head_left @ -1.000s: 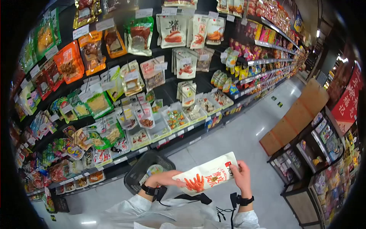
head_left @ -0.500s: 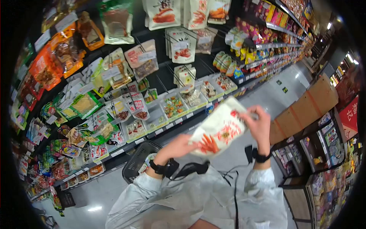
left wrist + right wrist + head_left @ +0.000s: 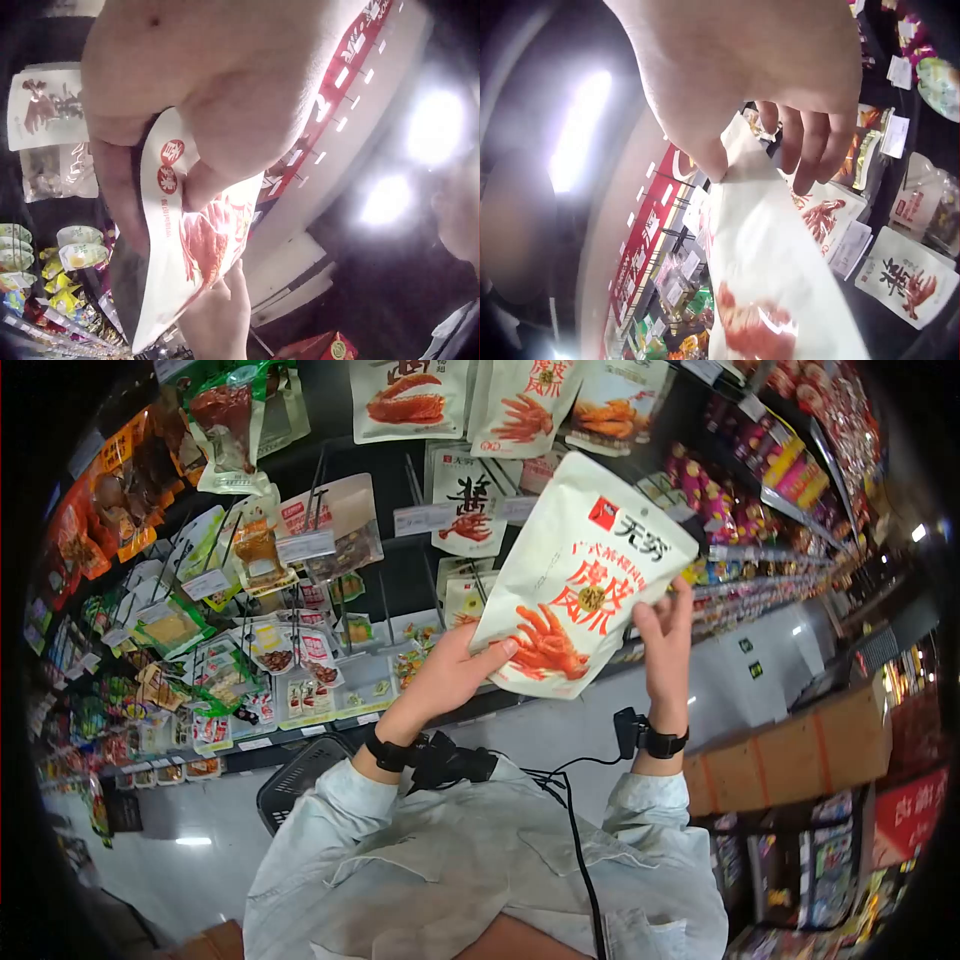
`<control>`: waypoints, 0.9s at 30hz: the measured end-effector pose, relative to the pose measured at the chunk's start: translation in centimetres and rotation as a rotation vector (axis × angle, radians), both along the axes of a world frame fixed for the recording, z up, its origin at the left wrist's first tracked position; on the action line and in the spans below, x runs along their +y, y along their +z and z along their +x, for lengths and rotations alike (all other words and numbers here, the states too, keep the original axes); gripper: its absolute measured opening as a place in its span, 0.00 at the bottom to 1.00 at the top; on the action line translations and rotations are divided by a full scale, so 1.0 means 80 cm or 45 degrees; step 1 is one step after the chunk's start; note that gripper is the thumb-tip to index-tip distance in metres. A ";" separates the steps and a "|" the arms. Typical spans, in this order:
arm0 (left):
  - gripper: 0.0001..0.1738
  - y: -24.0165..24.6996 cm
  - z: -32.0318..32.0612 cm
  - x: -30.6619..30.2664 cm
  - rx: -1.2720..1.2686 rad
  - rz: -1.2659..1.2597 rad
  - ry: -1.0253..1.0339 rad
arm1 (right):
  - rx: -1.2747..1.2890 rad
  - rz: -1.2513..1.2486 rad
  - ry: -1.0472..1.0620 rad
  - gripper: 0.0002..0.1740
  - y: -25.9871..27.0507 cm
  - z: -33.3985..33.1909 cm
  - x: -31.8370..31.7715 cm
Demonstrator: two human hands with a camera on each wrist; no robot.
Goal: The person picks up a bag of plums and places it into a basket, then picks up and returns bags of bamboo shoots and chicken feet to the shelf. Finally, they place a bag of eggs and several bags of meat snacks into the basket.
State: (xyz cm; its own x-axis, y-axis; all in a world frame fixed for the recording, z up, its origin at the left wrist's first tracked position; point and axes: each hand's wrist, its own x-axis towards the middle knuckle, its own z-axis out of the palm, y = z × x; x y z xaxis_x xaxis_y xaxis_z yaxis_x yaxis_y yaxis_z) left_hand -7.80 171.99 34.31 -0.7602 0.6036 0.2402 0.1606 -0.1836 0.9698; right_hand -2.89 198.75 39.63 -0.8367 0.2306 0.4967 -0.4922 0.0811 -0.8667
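Note:
Between both hands, up in front of the shelves, is a white packet of chicken feet (image 3: 580, 585) with red Chinese lettering and a picture of orange-red feet. My left hand (image 3: 450, 678) pinches its lower left edge, thumb on the printed front and fingers behind. On the other side my right hand (image 3: 666, 655) holds the right edge; in the right wrist view its thumb (image 3: 709, 159) lies on one face while the fingers (image 3: 810, 142) curl on the far side. The left wrist view shows the packet's side (image 3: 169, 225) bowed between the hands.
Hanging snack packets (image 3: 415, 398) fill the rack ahead, above trays of small items (image 3: 310, 695). A dark basket (image 3: 290, 780) stands on the floor at the left below the shelf. To the right are a cardboard box (image 3: 800, 750) and a low display stand (image 3: 800, 850).
Both hands have raised the packet from waist height toward the shelves, turning it more upright with its front facing me. The head view has shifted as well.

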 end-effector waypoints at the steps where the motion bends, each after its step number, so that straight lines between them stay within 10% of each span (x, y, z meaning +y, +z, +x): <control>1: 0.19 0.006 -0.013 0.016 0.012 0.028 0.032 | -0.017 -0.011 0.073 0.40 0.002 -0.020 0.008; 11: 0.21 0.054 -0.098 0.089 -0.027 0.143 0.323 | 0.201 0.075 0.291 0.54 0.021 -0.147 0.025; 27: 0.39 0.099 -0.168 0.078 0.397 0.289 0.613 | 0.488 0.269 -0.022 0.44 0.084 -0.264 -0.009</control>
